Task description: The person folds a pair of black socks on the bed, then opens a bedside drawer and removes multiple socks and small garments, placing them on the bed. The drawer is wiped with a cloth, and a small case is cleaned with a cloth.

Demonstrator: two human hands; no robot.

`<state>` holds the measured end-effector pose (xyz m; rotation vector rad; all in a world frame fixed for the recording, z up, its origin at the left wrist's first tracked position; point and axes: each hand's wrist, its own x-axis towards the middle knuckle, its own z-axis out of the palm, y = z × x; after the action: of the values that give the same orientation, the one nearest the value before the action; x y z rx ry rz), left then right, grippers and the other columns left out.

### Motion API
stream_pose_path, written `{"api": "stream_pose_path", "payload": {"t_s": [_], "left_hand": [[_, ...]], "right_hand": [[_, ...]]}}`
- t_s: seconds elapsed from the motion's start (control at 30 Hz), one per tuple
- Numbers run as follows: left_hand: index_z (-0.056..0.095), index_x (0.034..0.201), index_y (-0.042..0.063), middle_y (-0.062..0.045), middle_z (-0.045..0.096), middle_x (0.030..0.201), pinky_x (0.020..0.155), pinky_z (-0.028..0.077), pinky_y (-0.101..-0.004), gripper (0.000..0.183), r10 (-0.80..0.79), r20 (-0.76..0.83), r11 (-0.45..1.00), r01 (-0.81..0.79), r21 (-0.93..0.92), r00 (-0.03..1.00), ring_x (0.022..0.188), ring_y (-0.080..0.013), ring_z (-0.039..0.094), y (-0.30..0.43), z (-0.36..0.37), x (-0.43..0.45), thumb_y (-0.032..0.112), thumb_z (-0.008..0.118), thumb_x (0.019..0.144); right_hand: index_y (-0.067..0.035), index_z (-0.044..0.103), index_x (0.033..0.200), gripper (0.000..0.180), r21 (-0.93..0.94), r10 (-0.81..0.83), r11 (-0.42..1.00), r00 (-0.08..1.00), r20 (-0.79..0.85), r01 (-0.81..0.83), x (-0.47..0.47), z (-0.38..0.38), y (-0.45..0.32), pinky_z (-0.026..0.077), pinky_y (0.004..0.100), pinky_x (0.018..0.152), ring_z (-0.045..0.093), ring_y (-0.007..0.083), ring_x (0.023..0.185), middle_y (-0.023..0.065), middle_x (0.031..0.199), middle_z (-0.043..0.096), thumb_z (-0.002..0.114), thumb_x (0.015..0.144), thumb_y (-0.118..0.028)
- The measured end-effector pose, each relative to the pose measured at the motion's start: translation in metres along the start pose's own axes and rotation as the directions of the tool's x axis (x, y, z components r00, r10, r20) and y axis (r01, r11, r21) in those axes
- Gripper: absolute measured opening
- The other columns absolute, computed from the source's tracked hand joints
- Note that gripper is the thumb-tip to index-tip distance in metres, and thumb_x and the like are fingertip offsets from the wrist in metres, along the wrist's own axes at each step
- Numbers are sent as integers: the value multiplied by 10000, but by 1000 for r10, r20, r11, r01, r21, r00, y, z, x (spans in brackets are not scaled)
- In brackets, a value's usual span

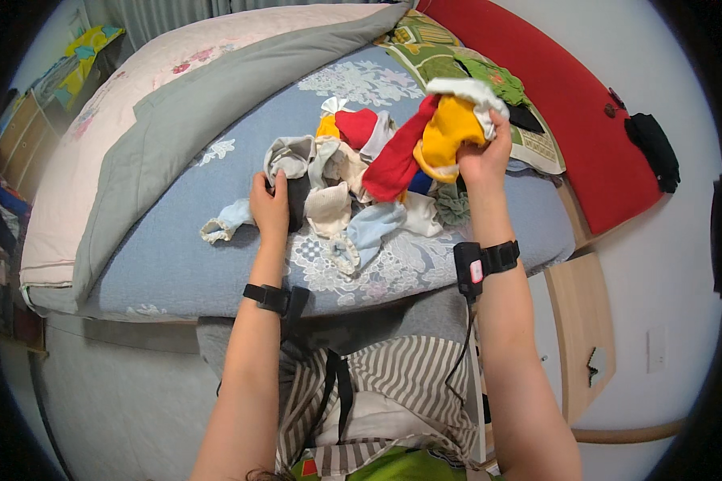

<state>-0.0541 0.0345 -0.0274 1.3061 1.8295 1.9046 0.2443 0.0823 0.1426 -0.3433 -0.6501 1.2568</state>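
Observation:
A loose pile of socks lies before me on the bed. My right hand (487,147), raised over the pile's right side, grips a yellow sock (451,131) bunched with white cloth (469,90). A red sock (400,159) hangs beside it, its lower end against the pile. At the pile's left edge, my left hand (271,201) pinches a light grey sock (290,155), with a black sock (298,204) just under it. Cream socks (328,207), a pale blue sock (376,228) and another red sock (356,127) lie around. A second pale blue sock (228,219) is partly behind my left hand.
A grey-edged pink quilt (216,102) is folded back on the left. Green patterned bedding (439,63) and a bright green garment (493,78) lie by the red headboard (553,96). A grey-green scrunchie (452,204) sits beside the socks. Clothing hangs over the headboard's end (653,150).

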Motion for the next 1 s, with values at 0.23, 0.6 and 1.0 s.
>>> {"api": "stream_pose_path", "payload": {"t_s": [0.23,0.6,1.0], "left_hand": [[534,942,-5,-99,564,837,703,421,-321,309,-2,-54,998,-1,-61,999,752,-186,502,8,-1,-7,304,551,939],[359,1355,-32,-197,395,1347,1045,306,-403,550,254,-192,923,-297,-244,948,1229,-310,399,7,-7,-8,322,441,942],[665,911,62,-76,612,1067,974,362,-430,186,477,-39,841,-443,309,878,1131,-313,466,7,-2,-1,135,681,740]], "right_hand": [[-132,489,1288,610,-526,-245,623,783,571,579,-33,58,86,349,464,1024,396,326,1239,109,1402,350,721,747,-295],[-108,331,1439,832,-668,227,289,629,744,686,-55,13,115,223,404,1130,201,357,1411,219,1524,171,689,691,-173],[-93,468,1360,624,-809,199,329,802,563,487,-82,-58,-18,382,399,1049,357,250,1345,109,1512,263,610,757,-19]]}}
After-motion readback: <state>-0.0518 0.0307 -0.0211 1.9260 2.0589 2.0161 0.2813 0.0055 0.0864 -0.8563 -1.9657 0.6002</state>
